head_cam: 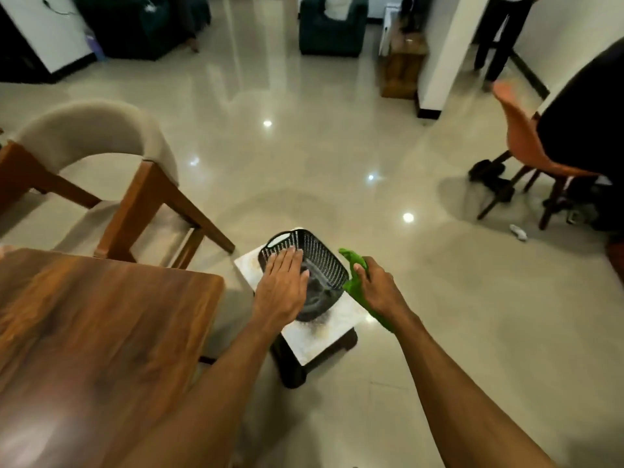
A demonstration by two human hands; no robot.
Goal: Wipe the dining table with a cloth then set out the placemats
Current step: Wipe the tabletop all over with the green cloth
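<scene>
gripping green cloth [354,282] in right hand [380,288]

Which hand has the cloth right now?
The right hand grips the green cloth. The left hand is flat, fingers straight, over the black basket, and holds nothing.

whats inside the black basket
Something dark and grey lies in the black basket, too blurred to identify. The left hand, fingers straight, covers its left part.
</scene>
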